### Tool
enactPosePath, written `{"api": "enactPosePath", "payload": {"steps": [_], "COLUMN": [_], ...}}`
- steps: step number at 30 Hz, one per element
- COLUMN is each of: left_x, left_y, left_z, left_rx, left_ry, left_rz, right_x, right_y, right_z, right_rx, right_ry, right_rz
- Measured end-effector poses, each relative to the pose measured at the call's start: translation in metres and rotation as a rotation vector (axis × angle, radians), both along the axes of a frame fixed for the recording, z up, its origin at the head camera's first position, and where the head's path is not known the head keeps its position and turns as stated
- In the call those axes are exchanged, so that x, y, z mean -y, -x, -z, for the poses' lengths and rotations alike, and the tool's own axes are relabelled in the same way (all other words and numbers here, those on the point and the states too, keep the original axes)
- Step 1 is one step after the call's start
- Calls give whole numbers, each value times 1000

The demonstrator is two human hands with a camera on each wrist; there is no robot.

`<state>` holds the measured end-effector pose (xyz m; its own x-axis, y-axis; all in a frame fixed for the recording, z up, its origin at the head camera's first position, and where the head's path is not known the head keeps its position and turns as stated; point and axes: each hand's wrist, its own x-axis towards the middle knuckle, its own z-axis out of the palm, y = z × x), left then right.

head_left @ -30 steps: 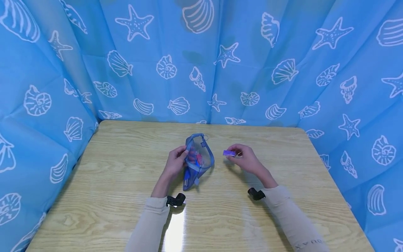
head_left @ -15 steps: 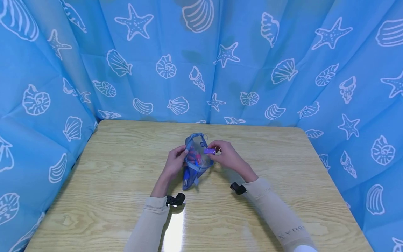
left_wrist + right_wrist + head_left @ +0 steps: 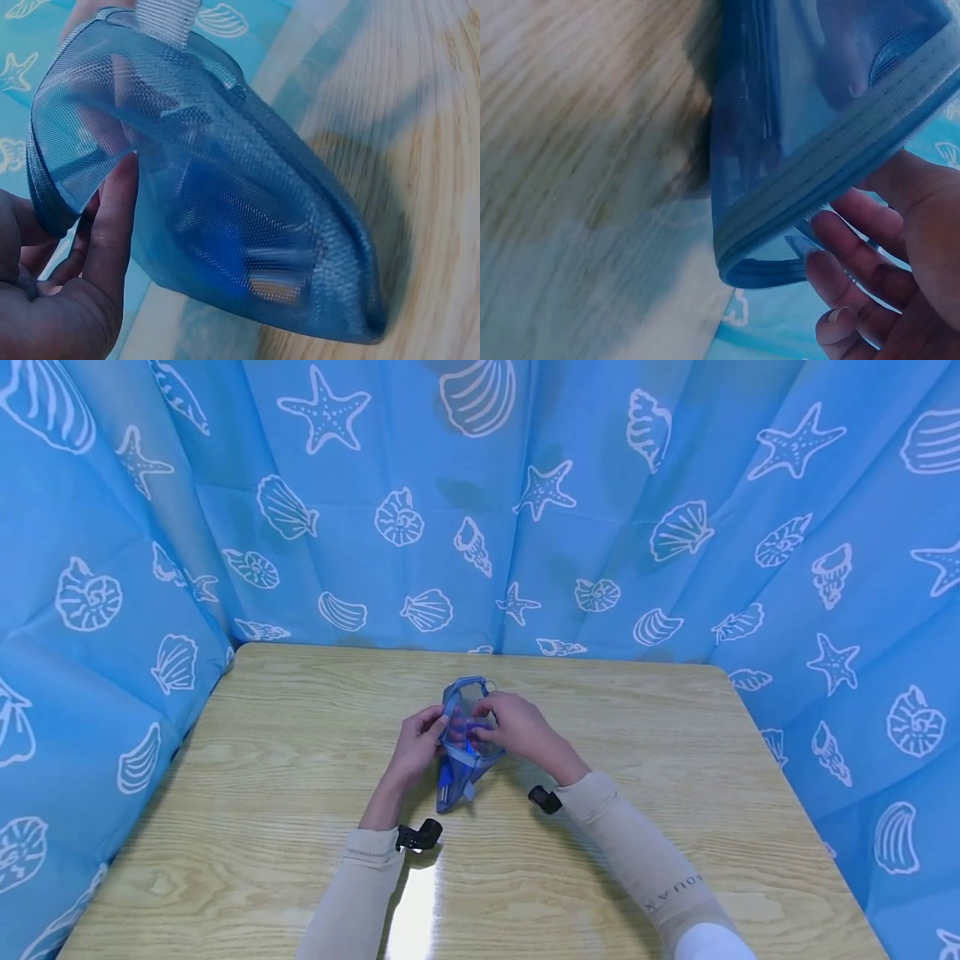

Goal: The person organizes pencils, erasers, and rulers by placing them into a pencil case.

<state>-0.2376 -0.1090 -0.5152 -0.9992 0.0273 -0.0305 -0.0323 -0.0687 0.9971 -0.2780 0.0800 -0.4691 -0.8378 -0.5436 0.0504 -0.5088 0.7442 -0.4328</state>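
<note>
A blue mesh zip pouch (image 3: 459,770) stands tilted on the table with its mouth spread wide. My left hand (image 3: 414,745) pinches the pouch's left rim; in the left wrist view, the thumb and fingers of the left hand (image 3: 71,292) close on the mesh edge. At the right side of the mouth, my right hand (image 3: 519,728) reaches in with its fingertips, bent around a small purple block (image 3: 478,725) that is mostly hidden. The right wrist view shows the right hand (image 3: 885,270) with curled fingers at the zip edge; the block is out of sight there.
Through the mesh show red and blue items and a blue thing with a metal-looking end (image 3: 274,274), blurred. The wooden table (image 3: 300,777) extends around both arms. A blue curtain with white shells (image 3: 420,527) hangs behind and at the sides.
My right hand has moved left with the small purple block, from beside the pouch to inside its mouth. The left hand and the pouch have stayed in place.
</note>
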Motion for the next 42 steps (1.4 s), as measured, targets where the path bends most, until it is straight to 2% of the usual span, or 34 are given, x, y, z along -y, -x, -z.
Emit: {"api": "enactPosePath", "payload": {"steps": [4,11,13,17,21,23,27,29,33,37,39,42], "left_x": [0,-1,-1,-1,-5,-9,-20,-27,-37,-45,-49,-54], "left_y": [1,2,2,1,-2,-3,-7,-9,-16,-25,-28,-31], "left_z": [1,3,2,0,-5,-8,-15,-17,-19,-20,-18,-13], "left_rx": [0,-3,2,5,-19,-74,-234,-312,-373,-422,-436,-439], "left_ry": [-6,-17,-23,-23,19,108,401,544,794,1127,1262,1411], "left_rz": [6,5,4,1,-12,-24,-7,25,140,265,304,318], "right_x": [-6,-32,-39,-54,-70,-79,-98,-108,-127,-143,-149,-156], "right_y": [-3,-8,-10,-15,-18,-19,-22,-24,-27,-28,-28,-28], "right_z": [2,15,20,28,35,37,39,39,39,40,41,43], "right_rx": [18,72,61,23,2,-4,-29,-60,-148,-181,-173,-136], "right_ry": [21,237,280,296,238,182,57,-7,-122,-172,-181,-190], "right_rz": [-12,-51,-51,3,70,103,174,205,228,263,286,318]}}
